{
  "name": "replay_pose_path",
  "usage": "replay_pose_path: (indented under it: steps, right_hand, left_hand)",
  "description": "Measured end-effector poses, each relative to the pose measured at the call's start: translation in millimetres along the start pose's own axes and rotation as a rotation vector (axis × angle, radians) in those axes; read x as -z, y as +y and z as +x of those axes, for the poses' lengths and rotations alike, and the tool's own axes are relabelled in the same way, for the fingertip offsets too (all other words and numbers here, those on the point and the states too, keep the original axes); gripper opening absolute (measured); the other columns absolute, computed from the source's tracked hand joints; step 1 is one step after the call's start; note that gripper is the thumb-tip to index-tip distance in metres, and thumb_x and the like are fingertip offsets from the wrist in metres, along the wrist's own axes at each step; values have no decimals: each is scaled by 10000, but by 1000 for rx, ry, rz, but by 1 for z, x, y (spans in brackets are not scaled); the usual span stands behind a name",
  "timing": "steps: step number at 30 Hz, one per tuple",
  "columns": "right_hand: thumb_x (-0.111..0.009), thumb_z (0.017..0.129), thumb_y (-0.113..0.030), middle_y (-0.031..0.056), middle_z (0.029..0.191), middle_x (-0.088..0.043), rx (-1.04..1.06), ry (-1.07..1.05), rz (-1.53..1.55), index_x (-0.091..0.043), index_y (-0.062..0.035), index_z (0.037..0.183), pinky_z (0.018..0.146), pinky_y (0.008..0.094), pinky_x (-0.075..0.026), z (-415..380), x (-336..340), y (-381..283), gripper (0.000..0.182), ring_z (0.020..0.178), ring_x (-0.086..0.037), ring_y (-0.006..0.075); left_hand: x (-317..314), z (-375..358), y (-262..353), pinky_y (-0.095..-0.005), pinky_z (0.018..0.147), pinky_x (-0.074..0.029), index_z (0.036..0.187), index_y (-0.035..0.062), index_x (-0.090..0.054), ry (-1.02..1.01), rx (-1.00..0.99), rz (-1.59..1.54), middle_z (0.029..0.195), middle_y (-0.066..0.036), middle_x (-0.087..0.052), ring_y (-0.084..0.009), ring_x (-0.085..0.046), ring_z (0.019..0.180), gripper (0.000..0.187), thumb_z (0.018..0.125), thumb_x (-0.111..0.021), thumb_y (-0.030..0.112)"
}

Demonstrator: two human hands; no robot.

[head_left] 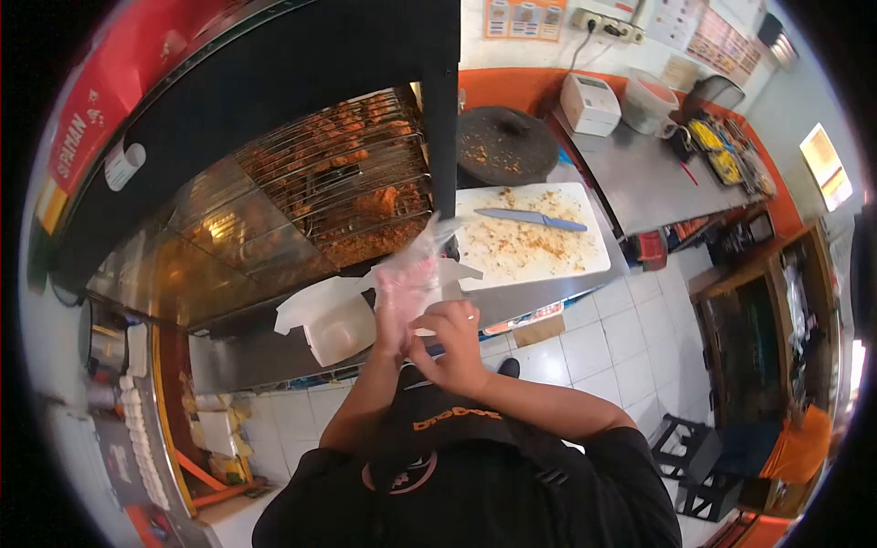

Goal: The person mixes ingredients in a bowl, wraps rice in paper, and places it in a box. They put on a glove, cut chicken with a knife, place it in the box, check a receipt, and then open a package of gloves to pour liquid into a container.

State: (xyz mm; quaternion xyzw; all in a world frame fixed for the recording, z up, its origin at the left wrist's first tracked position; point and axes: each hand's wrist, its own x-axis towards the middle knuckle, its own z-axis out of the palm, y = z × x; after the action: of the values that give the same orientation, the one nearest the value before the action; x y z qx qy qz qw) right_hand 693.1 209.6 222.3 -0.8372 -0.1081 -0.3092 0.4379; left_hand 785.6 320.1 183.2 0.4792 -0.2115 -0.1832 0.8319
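Observation:
My left hand (402,288) is raised inside a clear, loose plastic glove (429,239), its fingers pointing up and blurred through the film. My right hand (450,342) pinches the glove near the left wrist; a ring shows on one finger. Just left of my hands, an open white paper box (338,327) sits at the counter edge. Part of another white box lies behind my hands, mostly hidden. On the right, a white cutting board (539,260) is strewn with brown crumbs and bears a blue-handled knife (534,218).
At the left stands a black-framed display cabinet with wire racks (352,173) holding browned, crumbed pieces. Beyond the board is a dark round lid (507,146). A steel table (630,169) at the back right carries a white printer (589,104). Black crates (685,447) stand on the tiled floor.

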Motion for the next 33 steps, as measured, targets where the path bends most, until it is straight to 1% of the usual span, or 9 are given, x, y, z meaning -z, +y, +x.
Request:
replay_pose_path:
  steps: [2, 8, 12, 16, 19, 21, 23, 26, 33]
  right_hand:
    - [-719, 684, -100, 68, 1044, -586, -21, 25, 26, -636, -90, 1041, 837, 404, -340, 12, 7, 9, 367, 972, -522, 287]
    - [-717, 721, -48, 71, 947, -638, -61, -112, 88, -701, -66, 907, 852, 410, -381, 27, 23, 33, 188, 930, -559, 288]
    - [-726, 746, -61, 95, 901, -648, 1, -208, 267, -714, -49, 876, 789, 391, -432, 36, 31, 29, 131, 870, -576, 298]
    - [-716, 735, -48, 84, 843, -627, 23, -251, 362, -712, -48, 858, 739, 398, -468, 49, 42, 20, 123, 834, -577, 315]
    - [-736, 746, -18, 112, 823, -644, 152, -425, 521, -704, -23, 857, 719, 360, -461, 52, 48, 15, 116, 789, -596, 301]
    - [-709, 781, 9, 111, 834, -653, 103, -474, 550, -702, -11, 865, 708, 334, -472, 52, 62, 13, 87, 760, -593, 265]
    - [-677, 781, 44, 102, 903, -656, 17, -380, 524, -698, -23, 968, 725, 330, -485, 51, 82, 13, 200, 855, -617, 225]
    - [-639, 822, 38, 80, 979, -662, -241, -260, 502, -665, -22, 1081, 766, 274, -465, 31, 108, 25, 267, 872, -602, 155]
    - [-608, 871, -14, 34, 952, -637, -629, -131, 357, -641, -10, 1079, 792, 252, -449, -20, 140, 80, 211, 844, -565, 100]
  left_hand:
    - [-31, 7, 10, -457, 1116, -309, 1477, 78, -303, 132, 170, -587, 1494, -172, -369, -337, -392, 1340, 784, 960, -215, 661]
    - [-72, 19, 14, -547, 1140, -212, 1539, 209, -173, 237, -126, -493, 1587, -100, -186, -348, -270, 1411, 818, 912, -221, 732]
    - [-55, 34, 8, -615, 1136, -90, 1539, 341, -130, 29, -239, -544, 1618, -43, -30, -390, -115, 1449, 839, 851, -273, 799]
    - [-56, 52, 17, -616, 1137, -50, 1551, 299, -70, -4, -341, -507, 1618, -57, -19, -373, -71, 1465, 862, 873, -360, 746]
    - [-60, 65, 47, -640, 1129, -28, 1554, 268, -53, 94, -343, -223, 1622, -62, 13, -394, -31, 1467, 795, 928, -371, 640]
    - [-67, 75, 71, -549, 1158, -110, 1548, 228, -161, 261, -368, -21, 1614, -88, -102, -361, -139, 1462, 722, 950, -457, 502]
    - [-63, 83, 91, -360, 1064, -364, 1430, 165, -448, 552, -433, 343, 1417, -137, -482, -297, -492, 1264, 543, 923, -602, 286]
    - [-38, 116, 139, -356, 899, -482, 1268, 122, -602, 765, -845, 1640, 1181, -131, -641, -295, -616, 1060, 387, 882, -623, 115]
    - [-6, 149, 173, -364, 899, -484, 1267, 121, -601, 692, -322, 2046, 1179, -138, -640, -296, -623, 1041, 379, 888, -621, 121]
